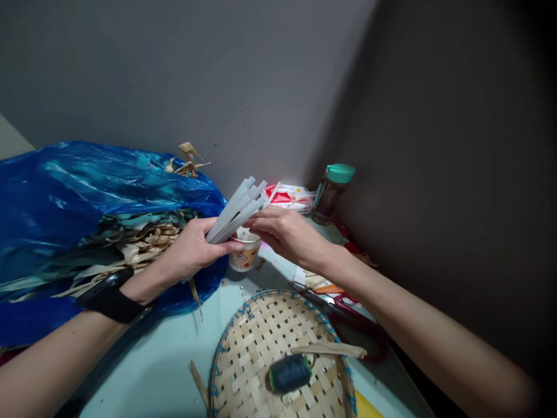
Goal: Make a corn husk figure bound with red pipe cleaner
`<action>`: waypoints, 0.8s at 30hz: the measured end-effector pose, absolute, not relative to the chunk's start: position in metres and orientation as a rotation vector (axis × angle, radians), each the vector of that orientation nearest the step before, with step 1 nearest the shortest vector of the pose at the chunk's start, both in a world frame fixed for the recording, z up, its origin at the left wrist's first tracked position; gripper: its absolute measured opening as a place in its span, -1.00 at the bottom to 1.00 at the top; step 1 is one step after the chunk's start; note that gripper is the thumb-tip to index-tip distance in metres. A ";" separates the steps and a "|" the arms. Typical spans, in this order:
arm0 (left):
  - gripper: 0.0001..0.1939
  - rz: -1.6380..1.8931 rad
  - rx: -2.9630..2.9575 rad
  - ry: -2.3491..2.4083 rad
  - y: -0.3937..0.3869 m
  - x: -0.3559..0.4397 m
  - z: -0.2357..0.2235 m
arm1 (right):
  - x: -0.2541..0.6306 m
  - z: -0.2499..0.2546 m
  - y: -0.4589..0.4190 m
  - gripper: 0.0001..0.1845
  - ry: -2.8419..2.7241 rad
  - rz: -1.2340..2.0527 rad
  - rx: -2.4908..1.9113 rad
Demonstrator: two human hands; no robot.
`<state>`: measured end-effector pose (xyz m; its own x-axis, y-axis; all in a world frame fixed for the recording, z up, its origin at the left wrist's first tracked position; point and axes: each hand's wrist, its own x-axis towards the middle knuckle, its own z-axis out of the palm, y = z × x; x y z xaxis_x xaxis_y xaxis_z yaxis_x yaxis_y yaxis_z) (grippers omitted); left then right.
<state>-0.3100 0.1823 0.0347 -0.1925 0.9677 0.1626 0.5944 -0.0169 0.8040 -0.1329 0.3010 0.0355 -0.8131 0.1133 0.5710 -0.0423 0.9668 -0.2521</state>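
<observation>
A bundle of several translucent white glue sticks point(237, 210) slants up out of my left hand point(198, 247), whose fingers and thumb are wrapped round the lower ends. Just behind the thumb stands a printed paper cup point(244, 258) with something pale inside. My right hand point(281, 229) reaches over the cup beside the bundle. Its fingers are bent together, with the tips partly hidden by the sticks, so what they pinch cannot be made out. A thin white stick point(273, 193) pokes up just above its knuckles.
A blue plastic bag point(87, 180) of dry husks point(152, 244) lies left. In front, a woven bamboo tray point(256, 342) carries a dark thread spool point(290, 373) and a husk strip. Red-handled scissors point(357, 319), a wipes pack point(289, 197) and a green-lidded bottle point(333, 191) are right.
</observation>
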 end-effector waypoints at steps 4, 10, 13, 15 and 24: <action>-0.68 1.107 1.569 1.854 0.174 -0.316 0.042 | -0.118 0.032 0.309 -0.87 -2.219 0.464 -0.124; -0.74 1.214 1.451 1.970 0.163 -0.327 0.055 | -0.115 0.004 0.319 -0.87 -2.561 1.003 -0.029; -0.76 1.240 1.402 1.952 0.162 -0.329 0.057 | -0.135 -0.011 0.315 -0.78 -2.838 1.217 0.401; -0.78 1.219 1.411 1.940 0.163 -0.328 0.056 | -0.148 -0.018 0.313 -0.78 -2.904 1.206 0.603; -0.74 1.098 1.521 1.950 0.170 -0.317 0.050 | -0.137 -0.025 0.316 -0.84 -3.000 1.054 0.443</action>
<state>-0.3169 0.1696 0.0503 -0.3043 0.9436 0.1307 0.6010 0.0838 0.7949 -0.1365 0.3159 -0.0246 -0.9596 -0.2800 0.0266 -0.2351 0.7468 -0.6221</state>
